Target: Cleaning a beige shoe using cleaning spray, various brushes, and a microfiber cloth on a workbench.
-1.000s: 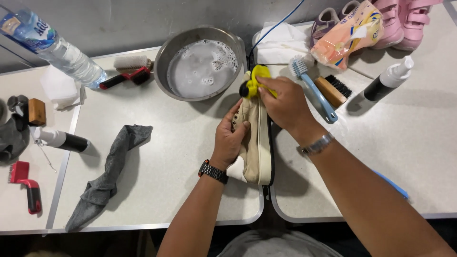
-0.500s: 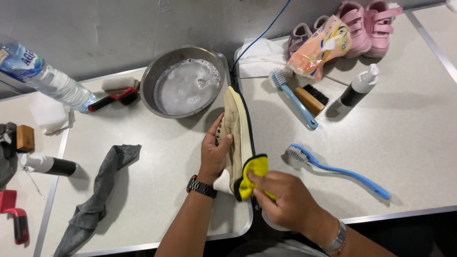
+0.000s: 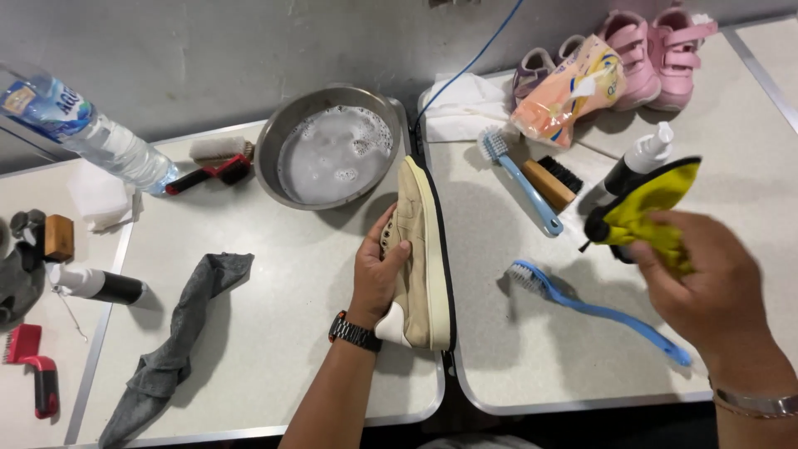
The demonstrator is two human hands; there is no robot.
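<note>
Now the right hand (image 3: 706, 287), pinching the yellow cloth (image 3: 652, 212), is lifting away rightward from the shoe (image 3: 420, 254); the left hand (image 3: 378, 270) is still gripping it on the worktop (image 3: 274, 333).

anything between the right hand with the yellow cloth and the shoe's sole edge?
Nothing visible. The right hand holds the yellow cloth up above the table, apart from the beige shoe, which the left hand holds on its side. Only bare tabletop and the head of a blue brush lie below the gap.

Left hand (image 3: 378, 270) grips beige shoe (image 3: 420, 249); right hand (image 3: 715, 295) holds yellow cloth (image 3: 648, 212).
</note>
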